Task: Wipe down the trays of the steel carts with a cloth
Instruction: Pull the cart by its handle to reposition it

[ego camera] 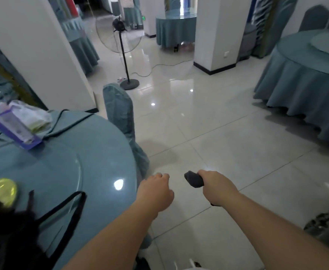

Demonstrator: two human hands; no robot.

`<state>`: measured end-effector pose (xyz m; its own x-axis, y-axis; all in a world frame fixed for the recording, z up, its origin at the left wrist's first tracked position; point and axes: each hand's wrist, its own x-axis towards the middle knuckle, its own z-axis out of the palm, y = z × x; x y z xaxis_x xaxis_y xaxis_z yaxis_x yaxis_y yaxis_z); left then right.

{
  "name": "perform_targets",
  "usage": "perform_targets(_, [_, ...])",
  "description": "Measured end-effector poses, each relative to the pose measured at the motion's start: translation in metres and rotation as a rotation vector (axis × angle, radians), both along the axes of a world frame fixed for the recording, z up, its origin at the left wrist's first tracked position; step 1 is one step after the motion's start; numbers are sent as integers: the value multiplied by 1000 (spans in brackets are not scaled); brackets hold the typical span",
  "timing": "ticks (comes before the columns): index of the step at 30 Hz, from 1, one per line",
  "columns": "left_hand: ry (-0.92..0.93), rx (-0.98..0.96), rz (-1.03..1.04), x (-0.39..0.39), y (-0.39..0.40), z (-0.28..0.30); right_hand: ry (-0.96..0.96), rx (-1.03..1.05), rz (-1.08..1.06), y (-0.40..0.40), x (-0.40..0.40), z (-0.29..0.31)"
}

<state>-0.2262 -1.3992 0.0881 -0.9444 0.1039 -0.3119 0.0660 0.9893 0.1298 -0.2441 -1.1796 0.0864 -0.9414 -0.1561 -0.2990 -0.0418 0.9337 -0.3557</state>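
My right hand (217,187) is closed around a dark grey cloth (193,179), whose bunched end sticks out to the left of my fist. My left hand (156,191) hangs beside it over the tiled floor, fingers curled in with nothing in them. No steel cart or tray shows anywhere in view.
A round table (85,152) with teal cloth and glass top stands at my left, bearing a purple box (13,129), a yellow-green object (0,190) and a black strap (66,215). A covered chair (120,114) stands beside it. A standing fan (120,36), white pillars (216,32) and another round table (305,78) lie ahead.
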Motion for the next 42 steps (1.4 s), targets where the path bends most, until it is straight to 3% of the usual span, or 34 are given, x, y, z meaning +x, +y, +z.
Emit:
perform_targets(13, [-4, 28, -332, -264, 125, -31, -48, 6, -283, 128, -183, -26])
perform_targets(18, [-47, 12, -541, -377, 192, -32, -102, 12, -537, 186, -245, -29])
perform_targets(23, [-41, -33, -801, -452, 279, -26, -99, -45, -836, 242, -251, -34])
perform_targets(31, [-75, -20, -1185, -468, 455, -31, -91, -114, -1280, 349, -217, -42])
perform_targets(42, [-65, -39, -1442, -436, 673, -14, 18, -222, -1549, 510, -178, -42])
